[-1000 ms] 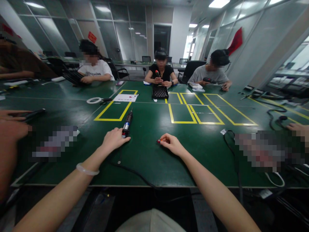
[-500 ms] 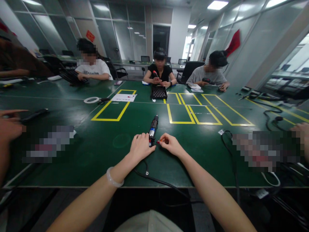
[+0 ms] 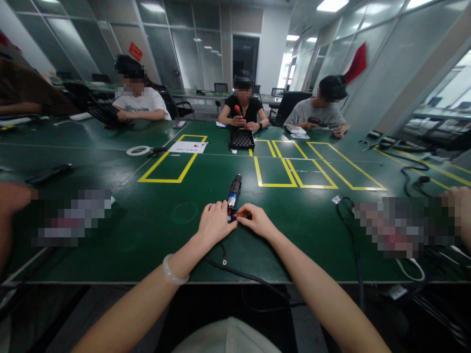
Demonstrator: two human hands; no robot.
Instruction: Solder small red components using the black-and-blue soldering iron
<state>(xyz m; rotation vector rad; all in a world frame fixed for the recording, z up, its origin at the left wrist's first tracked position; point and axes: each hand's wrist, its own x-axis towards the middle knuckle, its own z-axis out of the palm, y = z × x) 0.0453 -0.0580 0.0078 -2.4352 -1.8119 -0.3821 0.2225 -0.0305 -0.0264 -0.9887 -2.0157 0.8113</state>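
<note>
A motor assembly [image 3: 233, 197], black at its tip with a silver and blue motor body, lies on the green table in front of me, tip pointing away. My left hand [image 3: 215, 223] is closed round its near end, thumb and fingers holding it from the left. Close against that end, my right hand [image 3: 257, 218] pinches a small red-orange piece [image 3: 239, 214], mostly covered by the fingertips. Whether the piece is seated in the assembly cannot be made out. Below my left hand runs a black cable [image 3: 250, 277] with a ring terminal [image 3: 224, 263] on a short lead.
Yellow tape outlines [image 3: 275, 186] mark the green table [image 3: 147, 230]. A black tray [image 3: 242, 142] stands before a person across from me. Further off are a white coiled cable [image 3: 138, 151] and a paper sheet [image 3: 188, 147]. Other people's hands show at both sides.
My right hand has moved left with the small red-orange piece, up to the near end of the motor assembly. My left hand keeps its hold.
</note>
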